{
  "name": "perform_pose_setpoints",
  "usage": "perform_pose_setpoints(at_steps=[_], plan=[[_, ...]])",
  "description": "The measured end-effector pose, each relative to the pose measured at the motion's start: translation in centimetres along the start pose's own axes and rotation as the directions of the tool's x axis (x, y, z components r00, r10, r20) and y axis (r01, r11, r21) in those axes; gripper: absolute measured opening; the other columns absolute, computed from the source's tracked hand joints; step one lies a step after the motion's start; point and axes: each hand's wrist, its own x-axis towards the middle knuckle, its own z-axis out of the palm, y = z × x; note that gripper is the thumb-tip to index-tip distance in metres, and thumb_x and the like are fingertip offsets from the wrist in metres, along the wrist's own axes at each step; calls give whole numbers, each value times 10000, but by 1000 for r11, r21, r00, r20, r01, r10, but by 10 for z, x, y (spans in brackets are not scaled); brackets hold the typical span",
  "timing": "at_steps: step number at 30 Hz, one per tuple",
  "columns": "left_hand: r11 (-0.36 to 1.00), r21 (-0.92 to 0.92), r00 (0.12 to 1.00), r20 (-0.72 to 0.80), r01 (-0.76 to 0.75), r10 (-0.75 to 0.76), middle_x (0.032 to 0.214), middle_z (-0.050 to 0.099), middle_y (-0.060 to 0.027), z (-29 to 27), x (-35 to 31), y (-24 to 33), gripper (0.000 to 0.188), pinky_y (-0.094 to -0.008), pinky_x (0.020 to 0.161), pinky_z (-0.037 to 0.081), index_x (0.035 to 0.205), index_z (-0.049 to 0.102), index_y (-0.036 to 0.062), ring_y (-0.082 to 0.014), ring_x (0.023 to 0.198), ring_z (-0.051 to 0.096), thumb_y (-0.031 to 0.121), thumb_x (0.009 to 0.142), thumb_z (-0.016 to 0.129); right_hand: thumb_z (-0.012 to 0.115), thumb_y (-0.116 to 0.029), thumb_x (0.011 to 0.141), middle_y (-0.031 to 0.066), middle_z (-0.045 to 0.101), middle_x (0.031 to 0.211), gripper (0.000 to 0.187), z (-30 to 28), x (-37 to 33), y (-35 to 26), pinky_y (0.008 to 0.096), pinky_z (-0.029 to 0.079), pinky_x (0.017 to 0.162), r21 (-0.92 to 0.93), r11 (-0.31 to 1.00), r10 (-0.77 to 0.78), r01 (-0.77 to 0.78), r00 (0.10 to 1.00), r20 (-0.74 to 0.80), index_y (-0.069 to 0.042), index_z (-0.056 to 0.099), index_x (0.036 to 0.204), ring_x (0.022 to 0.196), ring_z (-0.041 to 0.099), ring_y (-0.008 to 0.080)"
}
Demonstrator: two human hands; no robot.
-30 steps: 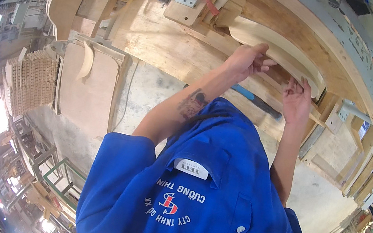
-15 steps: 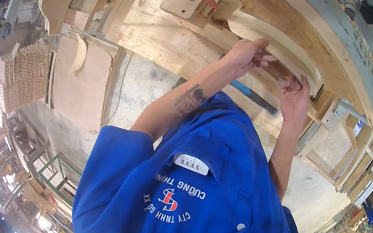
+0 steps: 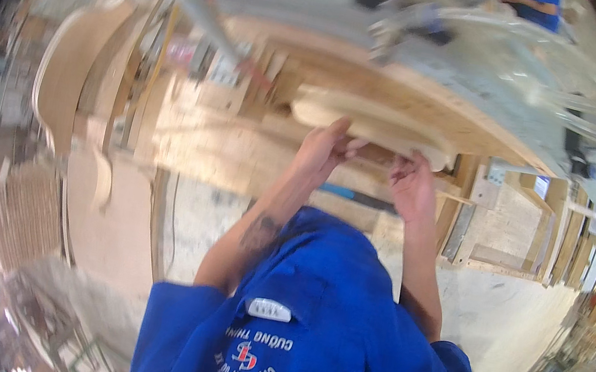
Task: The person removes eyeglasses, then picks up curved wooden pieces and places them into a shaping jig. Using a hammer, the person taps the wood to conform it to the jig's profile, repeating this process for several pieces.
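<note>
A pale curved wooden piece [image 3: 376,118] lies lengthwise in the recess of a wooden jig [image 3: 309,70] at the far side of the bench. The thumb and fingers of my left hand [image 3: 326,150] are closed on its near edge, left of the middle. Toward its right end, my right hand [image 3: 413,188] pinches the same edge with bent fingers. Motion blur softens both hands' fingertips, and the undersides of the fingers are hidden. On the bench between my forearms lies a tool with a blue and black handle [image 3: 359,197], partly covered by my left arm.
Left of the jig stands a metal bracket with a post [image 3: 225,67]. Large curved boards [image 3: 68,73] and a flat panel [image 3: 112,190] are at the left. Wooden frames [image 3: 511,230] stand at the right. Hoses [image 3: 490,29] run behind the jig; a person in blue [image 3: 536,9] is beyond.
The view has turned and shifted, so the bench now lies straighter across it. My right hand's fingers have closed in on the wooden piece, and its broad face shows more.
</note>
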Motion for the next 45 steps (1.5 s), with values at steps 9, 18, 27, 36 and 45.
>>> perform_pose_setpoints(at_steps=[9, 18, 27, 36, 45], plan=[[1000, -9, 992, -127, -18, 17, 916, 606, 2, 6, 1, -3, 229, -296, 640, 431, 1147, 571, 63, -255, 1083, 672, 229, 994, 611, 652, -210, 948, 57, 662, 965, 172, 2, -2, 3, 297, 492, 726, 25, 1000, 14, -15, 999, 32, -101, 616, 1077, 926, 629, 181], [999, 35, 990, -143, -7, 12, 956, 665, 14, 1, -3, -9, 213, -294, 681, 443, 1146, 586, 103, -232, 1069, 665, 262, 1005, 597, 663, -135, 930, 41, 652, 987, 155, 3, -11, 6, 320, 462, 705, 93, 995, 19, -21, 1000, 17, -110, 594, 1066, 930, 640, 170], [999, 54, 995, -103, -1, 6, 980, 636, 49, -11, -3, -15, 228, -257, 668, 485, 1125, 597, 144, -188, 1075, 646, 314, 980, 640, 666, -138, 926, 37, 649, 949, 178, 0, -16, 7, 307, 490, 644, 98, 995, -5, 2, 999, 33, -112, 581, 1081, 873, 654, 168], [977, 206, 999, 8, -53, 52, 1054, 652, -22, -31, 1, -16, 318, -311, 771, 487, 1189, 567, 166, -183, 1037, 647, 429, 1012, 546, 629, -253, 951, 69, 671, 1002, 216, -19, 5, 18, 309, 499, 678, -73, 997, -3, 15, 987, 161, -83, 583, 1075, 853, 685, 192], [916, 400, 996, 89, -26, -11, 864, 741, -87, -36, 6, -18, 459, -341, 799, 501, 1154, 603, 68, -210, 852, 676, 479, 1033, 440, 587, -290, 981, 101, 681, 1091, 345, -37, 5, 11, 315, 524, 727, -361, 928, 6, 95, 963, 269, -36, 563, 1212, 878, 709, 219]])
